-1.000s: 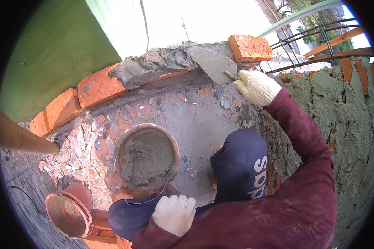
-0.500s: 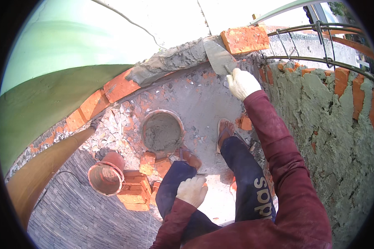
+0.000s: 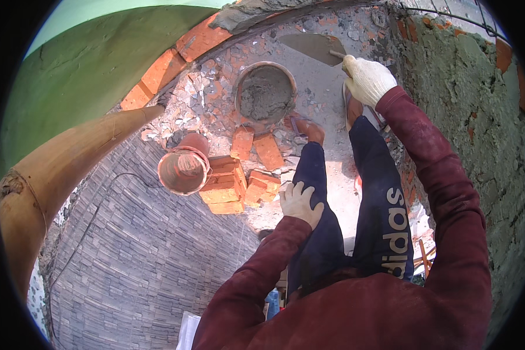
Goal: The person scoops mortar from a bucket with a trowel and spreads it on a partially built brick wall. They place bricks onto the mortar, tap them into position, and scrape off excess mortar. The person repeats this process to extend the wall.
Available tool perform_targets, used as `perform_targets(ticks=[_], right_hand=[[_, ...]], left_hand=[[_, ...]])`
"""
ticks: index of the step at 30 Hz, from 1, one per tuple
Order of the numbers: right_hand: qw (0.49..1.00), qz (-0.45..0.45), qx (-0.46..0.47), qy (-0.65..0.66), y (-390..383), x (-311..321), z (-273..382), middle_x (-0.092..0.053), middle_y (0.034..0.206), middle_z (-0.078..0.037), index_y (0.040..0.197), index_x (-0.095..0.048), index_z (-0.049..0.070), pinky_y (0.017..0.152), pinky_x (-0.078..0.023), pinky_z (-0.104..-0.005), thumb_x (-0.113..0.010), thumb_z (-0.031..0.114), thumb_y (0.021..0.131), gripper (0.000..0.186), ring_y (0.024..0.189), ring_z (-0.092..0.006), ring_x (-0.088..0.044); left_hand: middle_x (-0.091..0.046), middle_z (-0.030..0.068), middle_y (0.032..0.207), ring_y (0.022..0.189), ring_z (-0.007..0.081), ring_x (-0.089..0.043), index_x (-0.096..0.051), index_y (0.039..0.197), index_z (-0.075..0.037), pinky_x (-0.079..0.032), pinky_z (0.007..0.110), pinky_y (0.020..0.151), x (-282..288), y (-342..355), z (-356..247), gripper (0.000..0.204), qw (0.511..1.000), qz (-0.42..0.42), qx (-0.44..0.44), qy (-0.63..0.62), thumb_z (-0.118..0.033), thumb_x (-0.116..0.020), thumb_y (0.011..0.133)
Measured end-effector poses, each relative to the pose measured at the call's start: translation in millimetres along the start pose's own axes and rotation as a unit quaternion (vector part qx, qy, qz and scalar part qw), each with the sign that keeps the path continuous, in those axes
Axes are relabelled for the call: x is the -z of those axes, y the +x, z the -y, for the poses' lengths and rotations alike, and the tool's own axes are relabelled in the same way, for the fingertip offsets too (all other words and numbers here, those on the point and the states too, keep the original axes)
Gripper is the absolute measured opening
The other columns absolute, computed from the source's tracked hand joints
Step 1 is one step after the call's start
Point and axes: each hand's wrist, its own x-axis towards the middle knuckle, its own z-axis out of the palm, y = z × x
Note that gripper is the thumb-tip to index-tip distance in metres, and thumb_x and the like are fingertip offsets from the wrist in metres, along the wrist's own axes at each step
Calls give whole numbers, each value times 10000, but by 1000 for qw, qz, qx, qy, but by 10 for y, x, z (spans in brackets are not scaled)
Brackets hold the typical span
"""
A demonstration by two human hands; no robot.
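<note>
The person stands on a rough grey floor [image 3: 332, 96], strewn on its left with broken brick chips [image 3: 186, 96]. The right hand [image 3: 370, 80] is closed around the handle of a trowel [image 3: 310, 46], whose blade points left over the floor, beyond the feet. The left hand [image 3: 301, 204] holds nothing; it rests on the left leg of the dark blue trousers [image 3: 370, 169] with its fingers spread.

A bucket [image 3: 262, 121] of wet grey mortar [image 3: 266, 92] stands to the left of the trowel, apart from it. Two loose bricks [image 3: 268, 150] lie just below that bucket, and a small brick stack [image 3: 224, 184] sits beside a tilted, smaller bucket [image 3: 197, 144]. At lower left spreads a surface patterned like narrow grey stone strips [image 3: 146, 251], crossed by a dark cord [image 3: 90, 219].

A thick, tan pole [image 3: 76, 146] slants in from the left. Behind it rises a green wall [image 3: 99, 70], edged by a curving row of orange bricks [image 3: 201, 38]. On the right stands a wall coated in rough mortar [image 3: 472, 116], with metal rods [image 3: 449, 13] near its top.
</note>
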Motion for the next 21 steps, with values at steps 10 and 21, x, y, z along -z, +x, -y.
perform_targets(ticks=[10, 21], right_hand=[[953, 282, 33, -107, 1225, -1204, 1376, -805, 1141, -89, 1106, -841, 168, 835, -630, -427, -770, 222, 876, 246, 1060, -253, -780], [958, 268, 93, 49, 1291, -1816, 936, -764, 1100, -256, 1079, -798, -12, 904, -603, -470, -670, 147, 858, 302, 1061, -391, -750]], left_hand=[[-583, 173, 1444, 1439, 430, -430, -727, 1248, -118, -287, 627, 1201, -265, 57, 94, 506, 997, -48, 45, -38, -401, -788, 833], [-616, 163, 1412, 1414, 415, -469, -732, 1219, -116, -299, 645, 1184, -456, 99, -205, 460, 992, -33, 66, -101, -361, -799, 835]])
